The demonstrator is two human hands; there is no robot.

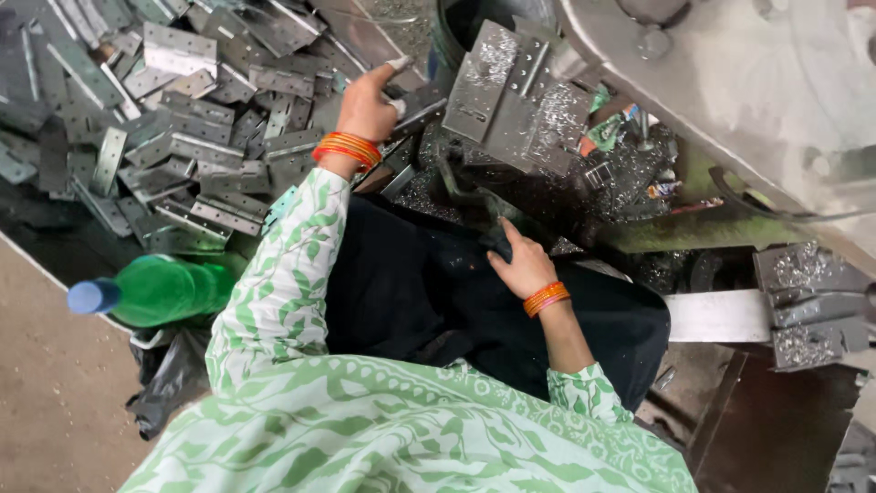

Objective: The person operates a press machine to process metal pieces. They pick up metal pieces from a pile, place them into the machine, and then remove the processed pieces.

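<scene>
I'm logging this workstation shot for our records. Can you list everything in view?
metal brackets: many, grey, heaped upper left
bottle: one, green with blue cap, lying at left
press machine: one, grey, shavings on it, top centre
metal blocks: stacked, grey, right
black bag: one, lower left
black cloth: one, over the lap
left hand: orange bangles, reaching into the brackets
right hand: orange bangles, resting on the cloth by the machine

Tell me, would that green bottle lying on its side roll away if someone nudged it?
Probably a little. The green bottle is round and lies on its side, so a sideways push could roll it. The pile of metal plates just beyond it would likely stop it. It looks like plastic, so probably light.
</scene>
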